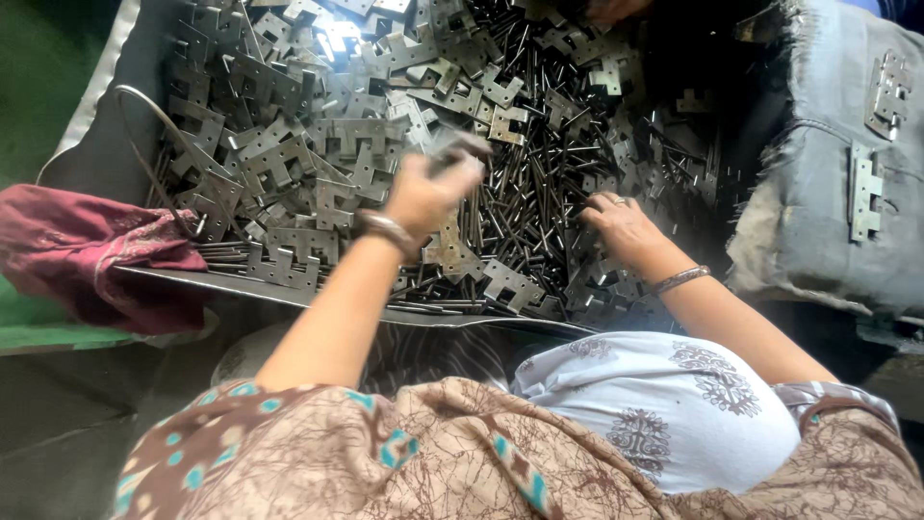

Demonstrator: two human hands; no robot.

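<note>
A large heap of flat metal hinge leaves (318, 144) and thin dark metal pins (539, 193) fills a metal tray (173, 274). My left hand (428, 188) is raised a little over the middle of the heap, fingers closed on a hinge leaf (460, 146), which is blurred. My right hand (626, 226) rests palm down among the pins and leaves, fingers spread into them; whether it grips anything is hidden. Each wrist wears a bangle.
A dark red cloth (87, 250) lies bunched at the tray's left edge. At the right a grey padded bag (837, 193) carries two assembled hinges (866, 188). A wire loop (144, 144) curves over the left of the heap. My patterned clothes fill the foreground.
</note>
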